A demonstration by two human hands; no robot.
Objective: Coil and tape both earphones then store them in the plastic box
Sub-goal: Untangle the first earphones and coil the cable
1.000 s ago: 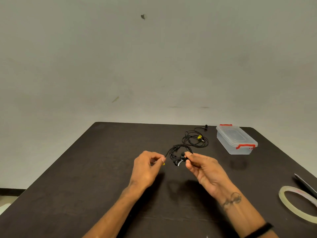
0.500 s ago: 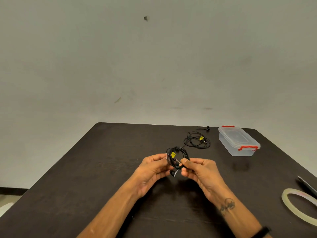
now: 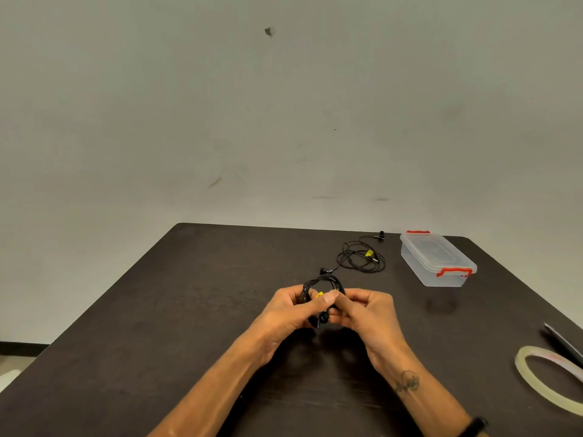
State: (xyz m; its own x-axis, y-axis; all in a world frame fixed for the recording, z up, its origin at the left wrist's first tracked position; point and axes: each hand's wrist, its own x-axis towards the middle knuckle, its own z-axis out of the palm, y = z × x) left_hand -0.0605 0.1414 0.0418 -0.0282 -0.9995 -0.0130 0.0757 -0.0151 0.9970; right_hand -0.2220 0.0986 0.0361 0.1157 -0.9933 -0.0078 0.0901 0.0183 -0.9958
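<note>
Head view: left hand (image 3: 284,313) and right hand (image 3: 367,313) both pinch 1 coiled earphone (image 3: 321,287) above the table (image 3: 157,326); the second earphone (image 3: 362,258) lies beside the plastic box (image 3: 437,258).

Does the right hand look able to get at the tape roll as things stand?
Probably not yet: the right hand is pinching the coiled earphone. The table between it and the tape roll looks bare, so once freed, likely yes.

Single head-worn wide-angle view, looking forward and down across the dark table (image 3: 157,310) toward a bare wall (image 3: 284,105). Both hands sit close, centre-low in frame. No second view to overlap with.
</note>
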